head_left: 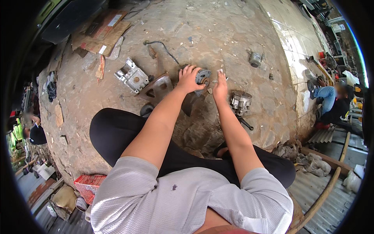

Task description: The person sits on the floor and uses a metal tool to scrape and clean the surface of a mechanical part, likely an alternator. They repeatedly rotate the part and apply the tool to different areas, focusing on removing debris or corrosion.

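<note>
My left hand [188, 79] is closed on a round grey metal part with a toothed or finned rim [203, 77], on the stone ground in front of me. A dark cable [164, 46] curves away from beside that hand. To the right of the part is my right hand [220, 88], edge-on with its fingers stretched out and nothing visible in them. A silver metal casing [133, 76] lies to the left, beside a rusty angular bracket [157, 89]. On the other side, a machined metal assembly [241, 102] rests near my right forearm.
A small metal cylinder [255, 59] stands farther right. Flattened cardboard [102, 35] lies at the far left, and a red plastic basket [87, 186] sits near left. Another person [334, 102] sits at the right, by a wooden pole [331, 187]; one more [37, 132] is at the left edge.
</note>
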Motion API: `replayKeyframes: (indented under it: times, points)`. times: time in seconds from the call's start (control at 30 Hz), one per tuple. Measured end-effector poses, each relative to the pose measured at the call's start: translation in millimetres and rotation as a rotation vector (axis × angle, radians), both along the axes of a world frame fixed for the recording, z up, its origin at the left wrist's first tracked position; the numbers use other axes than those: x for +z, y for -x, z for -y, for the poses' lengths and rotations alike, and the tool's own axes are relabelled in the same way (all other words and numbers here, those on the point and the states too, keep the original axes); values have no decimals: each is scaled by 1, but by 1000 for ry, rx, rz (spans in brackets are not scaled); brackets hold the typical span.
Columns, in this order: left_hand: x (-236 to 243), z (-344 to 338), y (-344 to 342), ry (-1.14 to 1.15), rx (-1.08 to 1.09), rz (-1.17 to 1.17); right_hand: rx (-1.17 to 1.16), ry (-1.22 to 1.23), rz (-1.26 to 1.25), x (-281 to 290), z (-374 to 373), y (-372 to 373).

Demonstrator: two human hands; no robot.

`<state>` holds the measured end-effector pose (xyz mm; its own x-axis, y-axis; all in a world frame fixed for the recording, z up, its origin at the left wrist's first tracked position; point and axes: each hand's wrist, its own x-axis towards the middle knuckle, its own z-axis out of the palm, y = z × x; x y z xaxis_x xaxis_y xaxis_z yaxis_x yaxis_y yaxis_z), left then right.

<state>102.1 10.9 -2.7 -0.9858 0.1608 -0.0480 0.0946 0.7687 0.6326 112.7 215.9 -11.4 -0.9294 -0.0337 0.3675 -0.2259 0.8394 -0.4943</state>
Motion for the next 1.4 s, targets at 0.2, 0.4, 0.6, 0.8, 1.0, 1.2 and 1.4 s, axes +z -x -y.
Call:
replayKeyframes:
  times: [0.2,0.4,0.6,0.8,1.0,1.2,1.4]
  points:
    - [9,-4,-3,47,3,16,175,28,52,6,-14,-5]
    - [21,-8,-13,103,49,21,-64,122,570,13,-11,-6]
    - [19,-6,-11,41,44,2,164,38,281,11,-13,-11]
    - [10,1,-12,2,21,34,440,-16,187,22,-4,-13]
    - [4,-4,-5,-5,17,41,192,129,151,15,5,-16]
    - [-11,-2,-3,-31,36,-19,3,228,92,17,20,-23]
    - [2,0,-4,-39,-18,-3,-13,185,192,14,8,-16]
